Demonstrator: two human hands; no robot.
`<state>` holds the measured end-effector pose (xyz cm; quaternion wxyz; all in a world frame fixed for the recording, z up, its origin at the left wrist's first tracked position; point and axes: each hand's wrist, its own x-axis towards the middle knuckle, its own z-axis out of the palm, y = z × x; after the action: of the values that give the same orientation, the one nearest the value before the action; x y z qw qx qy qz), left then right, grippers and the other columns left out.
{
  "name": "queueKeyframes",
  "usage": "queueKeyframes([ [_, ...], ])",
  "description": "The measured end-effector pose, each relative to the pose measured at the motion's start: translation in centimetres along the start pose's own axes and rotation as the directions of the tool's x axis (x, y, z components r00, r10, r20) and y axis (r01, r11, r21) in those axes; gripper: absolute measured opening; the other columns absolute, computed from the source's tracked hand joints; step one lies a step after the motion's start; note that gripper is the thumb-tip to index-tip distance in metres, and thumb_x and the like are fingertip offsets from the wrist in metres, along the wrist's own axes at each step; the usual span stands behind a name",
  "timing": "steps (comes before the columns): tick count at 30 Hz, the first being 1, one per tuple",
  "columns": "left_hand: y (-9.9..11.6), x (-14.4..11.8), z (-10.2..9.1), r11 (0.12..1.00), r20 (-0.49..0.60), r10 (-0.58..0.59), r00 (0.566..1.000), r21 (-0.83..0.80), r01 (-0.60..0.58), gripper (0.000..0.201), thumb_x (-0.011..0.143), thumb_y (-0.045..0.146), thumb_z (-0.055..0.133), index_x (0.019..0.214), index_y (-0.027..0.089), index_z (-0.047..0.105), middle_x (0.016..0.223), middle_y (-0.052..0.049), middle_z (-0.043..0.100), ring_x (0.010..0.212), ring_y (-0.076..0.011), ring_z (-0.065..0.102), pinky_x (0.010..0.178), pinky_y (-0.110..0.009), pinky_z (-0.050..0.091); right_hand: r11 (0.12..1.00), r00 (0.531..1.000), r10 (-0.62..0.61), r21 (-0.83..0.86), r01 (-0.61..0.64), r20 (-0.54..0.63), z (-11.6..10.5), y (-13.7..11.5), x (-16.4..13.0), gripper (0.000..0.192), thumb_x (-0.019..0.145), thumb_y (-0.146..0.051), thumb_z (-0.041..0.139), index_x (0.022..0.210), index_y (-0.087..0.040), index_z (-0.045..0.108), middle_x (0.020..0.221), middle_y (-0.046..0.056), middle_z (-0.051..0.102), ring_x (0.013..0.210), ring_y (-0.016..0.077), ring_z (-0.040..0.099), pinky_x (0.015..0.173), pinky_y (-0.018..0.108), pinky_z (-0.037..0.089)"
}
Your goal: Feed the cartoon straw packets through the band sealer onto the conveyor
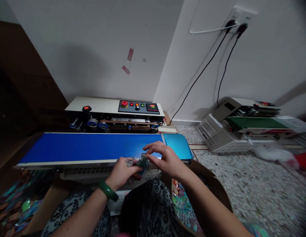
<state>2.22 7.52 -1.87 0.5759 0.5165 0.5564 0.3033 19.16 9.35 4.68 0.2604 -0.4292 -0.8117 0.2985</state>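
My left hand (122, 172) and my right hand (165, 158) meet at the near edge of a blue conveyor belt (89, 146). Between their fingers they pinch a small clear packet (140, 161) with dark, greenish contents. A green bangle (108, 190) circles my left wrist. Behind the belt stands the sealing machine (113, 115) with a red button, small lamps and a red digital display on its panel. What is inside the packet is too blurred to tell.
A second sealing machine (242, 126) with a green belt lies on the speckled floor at the right. Two black cables (217, 59) run up the wall to a socket. Colourful packets fill a box (185, 204) under my right forearm and spread at the lower left (12, 204).
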Motion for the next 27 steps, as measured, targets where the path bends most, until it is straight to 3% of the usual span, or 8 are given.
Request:
queueKeyframes([
  [4, 0.5, 0.0, 0.0, 1.0, 0.029, 0.02, 0.999, -0.023, -0.019, 0.007, 0.06, 0.021, 0.062, 0.064, 0.015, 0.063, 0.055, 0.001, 0.062, 0.046, -0.0137, 0.056, 0.044, -0.023, 0.04, 1.0, 0.998, -0.031, 0.008, 0.03, 0.054, -0.2, -0.1, -0.2, 0.011, 0.078, -0.014, 0.05, 0.076, -0.019, 0.06, 0.098, 0.005, 0.062, 0.095, 0.0163, 0.052, 0.083, 0.035, 0.04],
  [7, 0.6, 0.0, -0.2, 1.0, 0.049, -0.024, 0.999, -0.016, 0.024, 0.011, 0.059, 0.024, 0.064, 0.063, 0.014, 0.062, 0.046, 0.003, 0.057, 0.038, -0.0098, 0.048, 0.038, -0.02, 0.033, 0.955, 0.992, 0.055, 0.296, -0.019, -0.113, -1.3, 0.2, -0.1, 0.006, 0.079, -0.019, 0.049, 0.076, -0.019, 0.055, 0.094, 0.005, 0.062, 0.09, 0.0152, 0.055, 0.079, 0.034, 0.042],
  [10, 0.4, 0.2, -0.4, 0.986, 0.019, -0.15, 0.989, -0.071, 0.151, 0.023, 0.061, 0.033, 0.065, 0.072, 0.014, 0.06, 0.038, 0.004, 0.051, 0.031, -0.0079, 0.04, 0.03, -0.017, 0.019, 0.729, 0.889, 0.255, 0.679, 0.082, -0.381, -2.1, 1.5, 0.0, 0.009, 0.08, -0.023, 0.046, 0.071, -0.021, 0.045, 0.07, -0.003, 0.057, 0.064, 0.0095, 0.056, 0.064, 0.027, 0.045],
  [12, 0.2, 0.3, -0.4, 0.976, -0.019, -0.186, 0.982, -0.117, 0.183, 0.028, 0.062, 0.037, 0.065, 0.075, 0.014, 0.059, 0.036, 0.005, 0.05, 0.028, -0.0069, 0.037, 0.029, -0.016, 0.015, 0.596, 0.808, 0.41, 0.795, 0.114, -0.423, -1.5, 2.6, -0.1, 0.011, 0.078, -0.024, 0.047, 0.069, -0.021, 0.041, 0.056, -0.008, 0.044, 0.045, 0.0056, 0.043, 0.049, 0.02, 0.039],
  [17, 0.4, 0.3, -0.2, 0.964, -0.068, -0.175, 0.982, -0.215, 0.157, 0.031, 0.064, 0.04, 0.064, 0.077, 0.013, 0.061, 0.037, 0.004, 0.049, 0.029, -0.0059, 0.038, 0.028, -0.014, 0.017, 0.653, 0.885, 0.452, 0.715, -0.248, -0.106, 4.3, 3.9, -1.1, 0.023, 0.059, -0.029, 0.069, 0.074, -0.017, 0.057, 0.066, -0.004, 0.056, 0.056, 0.0078, 0.049, 0.056, 0.021, 0.04],
  [21, 0.8, 0.3, 0.0, 0.966, -0.048, -0.12, 0.992, -0.234, 0.106, 0.04, 0.066, 0.042, 0.063, 0.093, 0.011, 0.063, 0.037, 0.004, 0.048, 0.031, -0.0061, 0.038, 0.029, -0.014, 0.016, 0.584, 0.905, 0.423, 0.749, -0.314, 0.049, 7.5, 4.5, -1.7, 0.029, 0.06, -0.035, 0.069, 0.08, -0.016, 0.063, 0.078, 0.002, 0.065, 0.07, 0.0144, 0.056, 0.068, 0.027, 0.045],
  [24, 1.0, 0.3, -0.2, 0.954, -0.14, -0.088, 0.986, -0.297, 0.043, 0.048, 0.065, 0.044, 0.064, 0.1, 0.013, 0.06, 0.054, 0.0, 0.058, 0.041, -0.0086, 0.048, 0.031, -0.014, 0.024, 0.531, 0.82, 0.568, 0.794, -0.296, -0.074, 6.5, 6.2, -1.5, 0.029, 0.059, -0.037, 0.069, 0.078, -0.016, 0.064, 0.077, 0.002, 0.066, 0.068, 0.0153, 0.058, 0.063, 0.027, 0.046],
  [27, 0.9, 0.2, -0.3, 0.933, -0.124, -0.067, 0.99, -0.36, 0.017, 0.045, 0.062, 0.04, 0.068, 0.097, 0.013, 0.057, 0.08, -0.006, 0.064, 0.057, -0.012, 0.057, 0.042, -0.019, 0.042, 0.488, 0.652, 0.729, 0.827, -0.28, -0.209, 3.6, 8.8, -1.0, 0.026, 0.056, -0.033, 0.071, 0.073, -0.015, 0.062, 0.066, 0.0, 0.064, 0.056, 0.0122, 0.055, 0.052, 0.023, 0.044],
])
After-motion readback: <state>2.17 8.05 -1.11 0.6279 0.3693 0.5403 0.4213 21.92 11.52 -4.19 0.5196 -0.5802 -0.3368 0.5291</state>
